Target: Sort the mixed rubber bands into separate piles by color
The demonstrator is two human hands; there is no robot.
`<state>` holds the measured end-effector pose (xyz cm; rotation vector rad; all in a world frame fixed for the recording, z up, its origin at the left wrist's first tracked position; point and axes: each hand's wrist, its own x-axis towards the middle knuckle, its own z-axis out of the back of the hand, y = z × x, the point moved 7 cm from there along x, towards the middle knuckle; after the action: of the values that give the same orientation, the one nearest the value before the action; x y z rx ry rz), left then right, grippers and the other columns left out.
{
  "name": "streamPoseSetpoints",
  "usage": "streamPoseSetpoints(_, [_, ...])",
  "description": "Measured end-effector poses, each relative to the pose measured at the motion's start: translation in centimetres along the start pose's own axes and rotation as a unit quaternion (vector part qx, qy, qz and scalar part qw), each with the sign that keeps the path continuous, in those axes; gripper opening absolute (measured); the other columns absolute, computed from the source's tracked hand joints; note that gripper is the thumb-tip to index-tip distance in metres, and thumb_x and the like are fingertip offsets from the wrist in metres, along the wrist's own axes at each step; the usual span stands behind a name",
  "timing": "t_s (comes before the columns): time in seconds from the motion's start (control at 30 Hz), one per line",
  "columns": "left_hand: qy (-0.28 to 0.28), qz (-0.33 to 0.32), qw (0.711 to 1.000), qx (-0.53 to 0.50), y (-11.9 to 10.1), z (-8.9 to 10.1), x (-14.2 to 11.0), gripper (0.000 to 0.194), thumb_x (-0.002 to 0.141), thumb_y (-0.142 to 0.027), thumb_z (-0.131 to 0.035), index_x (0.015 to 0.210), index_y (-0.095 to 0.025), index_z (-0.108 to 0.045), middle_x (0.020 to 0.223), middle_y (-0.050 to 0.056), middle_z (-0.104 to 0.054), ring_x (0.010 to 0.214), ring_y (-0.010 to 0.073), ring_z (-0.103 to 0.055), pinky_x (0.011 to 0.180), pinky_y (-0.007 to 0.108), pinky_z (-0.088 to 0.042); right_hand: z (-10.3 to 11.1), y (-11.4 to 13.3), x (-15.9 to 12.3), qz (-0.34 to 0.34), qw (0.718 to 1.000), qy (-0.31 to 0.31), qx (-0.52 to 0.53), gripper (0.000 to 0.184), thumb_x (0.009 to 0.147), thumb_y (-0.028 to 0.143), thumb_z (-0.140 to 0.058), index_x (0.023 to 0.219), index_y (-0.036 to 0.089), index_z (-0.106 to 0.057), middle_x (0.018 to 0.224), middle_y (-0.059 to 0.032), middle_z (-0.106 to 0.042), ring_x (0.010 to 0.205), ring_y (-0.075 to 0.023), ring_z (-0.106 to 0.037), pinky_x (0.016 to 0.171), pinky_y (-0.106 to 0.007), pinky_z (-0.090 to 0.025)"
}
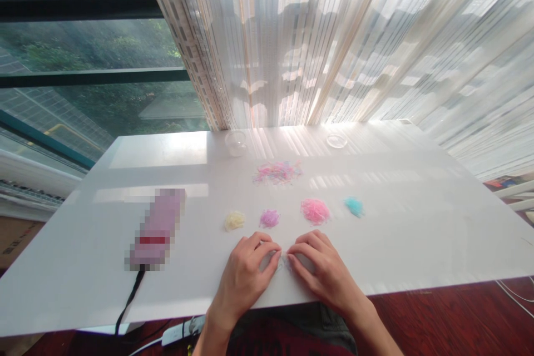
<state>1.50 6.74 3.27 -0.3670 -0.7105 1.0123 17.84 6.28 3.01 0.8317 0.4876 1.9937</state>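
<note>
Near the front edge of the white table, my left hand and my right hand almost meet. Thumb and fingers come together on each hand; whatever is pinched is too small to make out. A few tiny coloured bits lie on the table between the fingertips. Just beyond the hands sit small piles of thin bits: a pale yellow pile, a purple pile, a larger pink pile and a turquoise pile. Farther back spreads a loose mixed-colour pile.
Along the back of the white table stand a clear round container and a clear shallow lid or dish. A blurred-out purple object with a black cable lies at left. Curtains hang behind; a power strip is below.
</note>
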Motion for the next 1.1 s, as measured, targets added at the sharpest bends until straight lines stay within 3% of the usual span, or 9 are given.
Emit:
streamPoseSetpoints(0.17, [-0.015,0.0,1.0,-0.019,-0.05,0.42,-0.1,0.014,0.102,-0.018,-0.061,0.099,-0.024,-0.073,0.096,0.004,-0.072,0.076,0.0184,-0.064,0.072,0.031,-0.053,0.23,-0.11,-0.19,0.002,1.0,-0.011,0.027,0.013,0.101,0.021,-0.066,0.113,0.023,-0.07,0.1,-0.0075,-0.07,0.093,-0.0237,-0.065,0.082,-0.039,-0.059])
streamPoseSetpoints(0.4, [-0.015,-0.006,1.0,-0.027,-0.05,0.5,-0.23,0.012,0.101,-0.019,-0.064,0.098,-0.024,-0.074,0.095,0.004,-0.073,0.078,0.019,-0.065,0.073,0.032,-0.053,0.44,0.07,-0.31,0.018,0.998,-0.031,0.043,0.012,0.103,0.017,-0.062,0.108,0.023,-0.072,0.093,-0.0058,-0.07,0.088,-0.0214,-0.064,0.076,-0.035,-0.059])
streamPoseSetpoints(0.57, [-0.007,-0.027,0.999,-0.026,-0.35,0.52,-0.28,0.014,0.1,-0.022,-0.068,0.113,-0.023,-0.073,0.098,0.004,-0.075,0.083,0.0203,-0.068,0.074,0.033,-0.052,0.35,0.01,-0.32,0.021,0.998,-0.03,0.048,0.014,0.104,0.016,-0.061,0.109,0.023,-0.072,0.094,-0.0063,-0.069,0.088,-0.0211,-0.064,0.075,-0.035,-0.059])
streamPoseSetpoints(0.77, [-0.013,-0.044,0.998,-0.046,-0.45,0.59,-0.22,0.013,0.105,-0.022,-0.064,0.1,-0.024,-0.076,0.092,0.002,-0.074,0.081,0.0174,-0.068,0.076,0.031,-0.051,0.43,0.27,-0.28,0.036,0.998,-0.029,0.053,0.013,0.104,0.017,-0.062,0.109,0.022,-0.073,0.092,-0.0063,-0.069,0.086,-0.0211,-0.064,0.074,-0.035,-0.059])
streamPoseSetpoints(1.1, [-0.017,-0.027,0.998,-0.052,-0.11,0.6,-0.4,0.014,0.102,-0.019,-0.066,0.102,-0.024,-0.079,0.093,0.003,-0.075,0.08,0.0179,-0.067,0.074,0.03,-0.053,0.69,0.11,-0.3,0.025,0.996,-0.041,0.071,0.013,0.103,0.016,-0.063,0.107,0.023,-0.074,0.091,-0.0059,-0.069,0.085,-0.0203,-0.064,0.073,-0.033,-0.059])
